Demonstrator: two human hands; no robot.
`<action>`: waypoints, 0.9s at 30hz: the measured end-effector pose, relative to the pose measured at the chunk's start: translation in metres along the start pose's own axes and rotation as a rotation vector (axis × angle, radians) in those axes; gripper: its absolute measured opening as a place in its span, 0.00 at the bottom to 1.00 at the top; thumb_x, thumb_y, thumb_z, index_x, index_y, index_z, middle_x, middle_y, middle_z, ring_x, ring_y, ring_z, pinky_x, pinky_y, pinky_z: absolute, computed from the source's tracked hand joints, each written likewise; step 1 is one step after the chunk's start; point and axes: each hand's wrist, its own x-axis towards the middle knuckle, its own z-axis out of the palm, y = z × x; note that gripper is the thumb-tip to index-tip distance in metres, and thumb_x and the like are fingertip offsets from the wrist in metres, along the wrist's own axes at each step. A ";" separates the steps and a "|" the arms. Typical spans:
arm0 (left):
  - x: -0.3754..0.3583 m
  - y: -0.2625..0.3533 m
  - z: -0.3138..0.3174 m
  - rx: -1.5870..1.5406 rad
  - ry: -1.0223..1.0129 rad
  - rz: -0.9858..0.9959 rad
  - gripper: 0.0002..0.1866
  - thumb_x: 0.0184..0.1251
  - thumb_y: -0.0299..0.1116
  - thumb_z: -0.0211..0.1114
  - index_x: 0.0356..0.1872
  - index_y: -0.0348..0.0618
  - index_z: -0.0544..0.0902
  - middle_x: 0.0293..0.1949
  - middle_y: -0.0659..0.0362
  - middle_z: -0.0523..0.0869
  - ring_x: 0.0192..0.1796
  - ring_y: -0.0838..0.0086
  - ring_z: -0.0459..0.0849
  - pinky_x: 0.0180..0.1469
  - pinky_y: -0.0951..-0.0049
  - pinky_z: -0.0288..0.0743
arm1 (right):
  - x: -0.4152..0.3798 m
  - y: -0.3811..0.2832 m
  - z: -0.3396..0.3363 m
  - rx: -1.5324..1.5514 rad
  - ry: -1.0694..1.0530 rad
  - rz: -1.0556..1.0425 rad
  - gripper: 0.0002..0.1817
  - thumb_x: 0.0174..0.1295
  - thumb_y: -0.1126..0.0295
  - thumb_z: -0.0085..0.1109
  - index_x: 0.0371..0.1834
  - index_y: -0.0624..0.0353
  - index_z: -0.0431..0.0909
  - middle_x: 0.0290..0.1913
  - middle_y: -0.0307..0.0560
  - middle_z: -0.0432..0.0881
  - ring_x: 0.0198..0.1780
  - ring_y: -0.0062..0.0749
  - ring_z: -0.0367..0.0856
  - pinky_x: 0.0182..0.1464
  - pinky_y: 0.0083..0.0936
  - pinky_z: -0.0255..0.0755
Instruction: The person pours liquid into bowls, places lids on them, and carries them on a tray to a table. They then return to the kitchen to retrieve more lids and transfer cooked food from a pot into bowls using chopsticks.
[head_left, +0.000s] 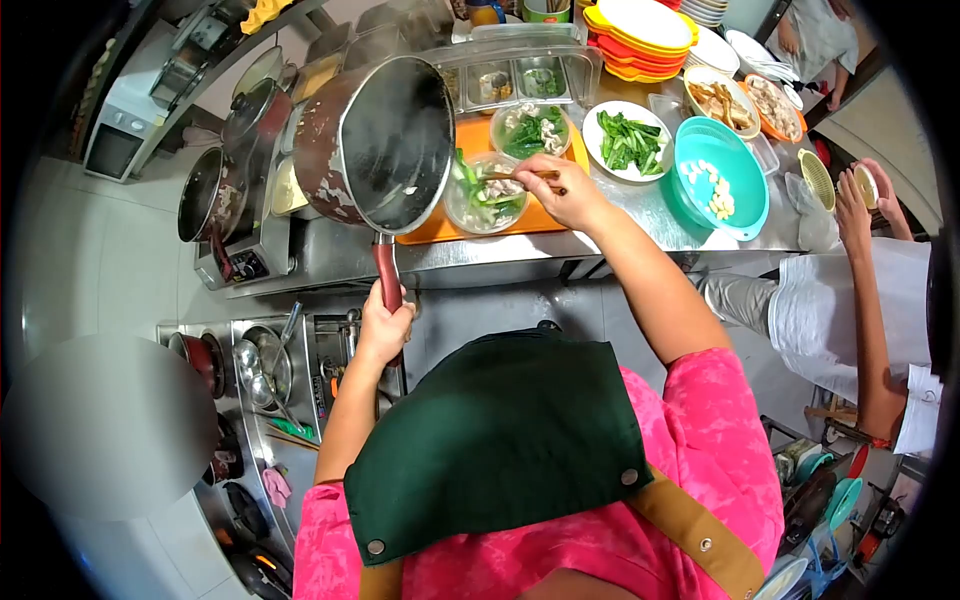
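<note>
My left hand (385, 325) is closed round the red-brown handle of a worn saucepan (322, 150), which is tilted with its dark inside facing the bowls. A few small bits cling to the pan's inner wall. My right hand (565, 198) grips wooden chopsticks (508, 176). Their tips are at a clear bowl (482, 228) of leafy greens and pale meat pieces. Behind it stands a second clear bowl (507, 150) with similar food. Both bowls rest on an orange board (425, 234).
Right of the board are a white plate (598, 150) of greens and a turquoise basin (750, 222) with pale pieces. Orange and yellow dishes (640, 40) are stacked behind. A frying pan (200, 195) sits at left. Another person's hands (862, 200) hold a round object at right.
</note>
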 end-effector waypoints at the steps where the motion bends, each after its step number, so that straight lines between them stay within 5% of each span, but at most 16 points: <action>1: 0.000 0.000 -0.001 -0.002 -0.003 -0.013 0.12 0.51 0.22 0.55 0.37 0.40 0.65 0.19 0.62 0.70 0.12 0.81 0.67 0.13 0.79 0.61 | 0.002 -0.005 -0.002 -0.147 -0.077 -0.078 0.09 0.58 0.67 0.52 0.35 0.61 0.76 0.33 0.50 0.78 0.32 0.37 0.79 0.34 0.24 0.72; 5: -0.004 0.002 -0.006 -0.032 -0.024 -0.006 0.12 0.50 0.21 0.54 0.37 0.39 0.65 0.19 0.62 0.70 0.12 0.80 0.67 0.13 0.79 0.61 | 0.018 -0.023 -0.008 -0.190 0.006 -0.075 0.09 0.56 0.66 0.53 0.28 0.61 0.76 0.25 0.50 0.77 0.25 0.40 0.76 0.28 0.27 0.69; 9: -0.008 0.008 -0.004 -0.090 -0.037 -0.033 0.13 0.49 0.19 0.52 0.37 0.40 0.64 0.20 0.61 0.69 0.12 0.80 0.66 0.13 0.80 0.62 | 0.035 -0.004 0.003 0.067 0.018 0.011 0.09 0.56 0.67 0.52 0.29 0.62 0.76 0.22 0.47 0.77 0.23 0.31 0.77 0.27 0.24 0.69; 12: -0.010 0.008 -0.007 -0.099 -0.033 -0.026 0.13 0.49 0.19 0.52 0.37 0.40 0.64 0.19 0.61 0.69 0.11 0.80 0.65 0.13 0.80 0.62 | 0.040 0.013 0.004 0.300 0.075 0.332 0.11 0.59 0.68 0.50 0.32 0.67 0.75 0.25 0.43 0.79 0.24 0.23 0.79 0.29 0.17 0.72; 18: -0.013 0.005 -0.010 -0.118 -0.046 -0.024 0.13 0.50 0.19 0.53 0.38 0.39 0.64 0.19 0.62 0.69 0.11 0.80 0.66 0.13 0.79 0.62 | 0.035 0.010 -0.011 0.356 0.168 0.456 0.12 0.59 0.69 0.48 0.28 0.69 0.74 0.22 0.46 0.78 0.21 0.27 0.78 0.25 0.19 0.74; 20: -0.012 0.006 -0.010 -0.116 -0.046 -0.008 0.13 0.50 0.19 0.53 0.38 0.39 0.64 0.19 0.62 0.69 0.11 0.80 0.67 0.13 0.79 0.62 | 0.035 -0.010 -0.021 0.238 0.209 0.326 0.13 0.61 0.67 0.45 0.29 0.67 0.73 0.24 0.45 0.77 0.20 0.24 0.76 0.24 0.17 0.72; 22: -0.015 0.008 -0.008 -0.117 -0.069 -0.035 0.13 0.50 0.19 0.53 0.38 0.39 0.64 0.18 0.62 0.68 0.11 0.80 0.66 0.13 0.79 0.62 | 0.032 -0.043 -0.023 0.489 0.335 0.208 0.12 0.60 0.67 0.46 0.30 0.65 0.75 0.22 0.44 0.77 0.21 0.22 0.77 0.22 0.15 0.70; 27: -0.017 0.008 0.001 -0.135 -0.116 -0.021 0.13 0.50 0.19 0.54 0.38 0.40 0.64 0.20 0.63 0.69 0.12 0.81 0.67 0.14 0.80 0.63 | 0.030 -0.057 0.041 0.803 -0.054 0.256 0.11 0.61 0.65 0.48 0.37 0.63 0.73 0.32 0.46 0.78 0.27 0.28 0.80 0.24 0.17 0.74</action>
